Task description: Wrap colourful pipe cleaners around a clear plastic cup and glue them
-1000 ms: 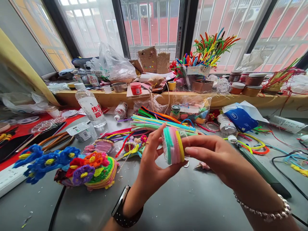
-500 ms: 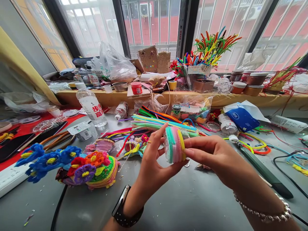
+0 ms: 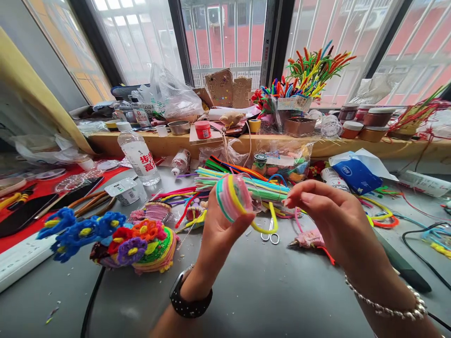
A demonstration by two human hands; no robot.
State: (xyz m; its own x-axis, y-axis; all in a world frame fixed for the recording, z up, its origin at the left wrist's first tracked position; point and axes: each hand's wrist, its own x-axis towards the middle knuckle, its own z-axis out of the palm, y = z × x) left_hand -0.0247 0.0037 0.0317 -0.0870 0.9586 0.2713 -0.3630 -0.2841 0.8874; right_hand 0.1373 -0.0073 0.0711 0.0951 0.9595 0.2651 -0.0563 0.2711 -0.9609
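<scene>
My left hand grips a small clear plastic cup wrapped in bands of green, pink and yellow pipe cleaner. The cup is tilted, its clear side facing right. A loose yellow pipe cleaner end curves out from it to the right. My right hand is raised apart from the cup, its fingers curled and pinched; anything between them is too small to make out. Below and between the hands lie scissors and a pink-wrapped glue gun, its nozzle pointing left.
A bundle of pipe cleaners lies behind my hands. At left sit a pipe-cleaner flower piece, a water bottle and a white power strip. A blue tissue pack lies at right; black cables cross the table.
My right hand has let go of the wrapped cup and moved right. My left hand has turned and shifted the cup left, bringing the loose yellow end, scissors and glue gun into view.
</scene>
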